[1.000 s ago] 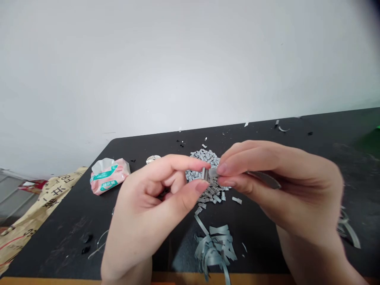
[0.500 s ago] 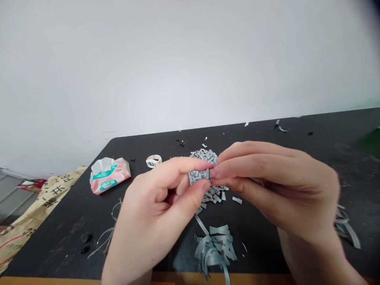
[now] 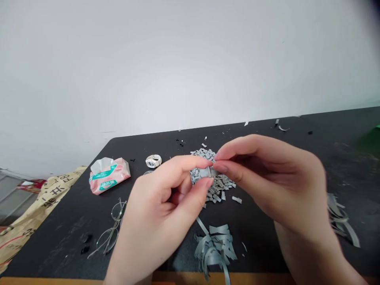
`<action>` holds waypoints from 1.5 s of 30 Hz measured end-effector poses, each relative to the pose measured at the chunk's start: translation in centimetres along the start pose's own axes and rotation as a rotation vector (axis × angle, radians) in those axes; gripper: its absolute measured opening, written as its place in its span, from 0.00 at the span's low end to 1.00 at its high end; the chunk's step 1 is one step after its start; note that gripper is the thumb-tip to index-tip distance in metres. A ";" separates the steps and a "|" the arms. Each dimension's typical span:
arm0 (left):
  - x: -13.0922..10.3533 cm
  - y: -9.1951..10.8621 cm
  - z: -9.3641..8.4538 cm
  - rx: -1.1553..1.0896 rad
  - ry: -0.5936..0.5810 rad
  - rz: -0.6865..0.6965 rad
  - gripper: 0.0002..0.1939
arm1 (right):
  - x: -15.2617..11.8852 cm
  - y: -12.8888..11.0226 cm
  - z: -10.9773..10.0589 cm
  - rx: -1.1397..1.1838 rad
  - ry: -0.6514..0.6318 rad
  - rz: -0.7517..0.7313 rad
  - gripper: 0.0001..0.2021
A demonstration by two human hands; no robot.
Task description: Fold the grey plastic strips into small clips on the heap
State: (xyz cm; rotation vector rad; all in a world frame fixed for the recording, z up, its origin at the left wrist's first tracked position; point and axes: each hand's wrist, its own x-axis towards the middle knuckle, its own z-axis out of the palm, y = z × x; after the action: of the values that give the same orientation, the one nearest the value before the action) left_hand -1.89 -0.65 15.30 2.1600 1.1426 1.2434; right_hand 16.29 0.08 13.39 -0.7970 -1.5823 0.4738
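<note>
My left hand pinches a small grey plastic piece between thumb and index finger. From the other side, my right hand has its thumb and fingertips closed at the piece's upper right end. Its exact shape is partly hidden by the fingers. Behind and below the fingertips lies a pile of small grey pieces on the black table. Nearer to me is a tangle of grey cut strips.
On the left are a pink tissue pack, a white watch and wire-framed glasses. Small black bits lie near the glasses. More grey strips rest beyond my right wrist. A white wall rises behind the table.
My right hand has shifted slightly up and left, its fingers arching more. More of the grey piece now shows between the fingertips. My left hand has barely moved, and more of the glasses is visible.
</note>
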 end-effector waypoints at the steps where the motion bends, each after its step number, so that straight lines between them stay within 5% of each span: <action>1: 0.0 0.0 0.0 0.007 -0.002 0.015 0.08 | 0.0 0.0 0.2 0.021 0.014 0.019 0.04; 8: -0.1 -0.5 0.2 -0.028 0.028 0.052 0.07 | -0.2 0.4 0.5 0.274 0.036 0.111 0.04; 16: 0.0 -0.8 0.2 -0.121 0.020 0.002 0.07 | 0.3 0.5 -0.7 0.430 -0.119 0.218 0.08; 22: 0.2 -1.2 0.2 -0.260 -0.003 -0.045 0.07 | 0.2 1.4 -1.8 0.655 -0.282 0.117 0.12; 33: 0.8 -1.3 0.3 -0.408 -0.078 -0.085 0.06 | 0.2 0.8 -1.9 0.523 -0.345 0.008 0.14; 39: 0.7 -1.1 0.1 -0.349 -0.094 -0.086 0.05 | 0.8 1.3 -1.8 0.568 -0.356 0.033 0.06; 45: 0.5 -0.9 -0.1 -0.194 -0.028 -0.015 0.08 | 1.2 1.5 -1.6 0.553 -0.356 0.308 0.01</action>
State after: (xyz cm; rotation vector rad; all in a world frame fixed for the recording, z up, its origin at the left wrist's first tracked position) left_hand -2.30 0.25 14.99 2.0160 0.9817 1.2587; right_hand 18.11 1.71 13.41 -0.5423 -1.5366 1.2711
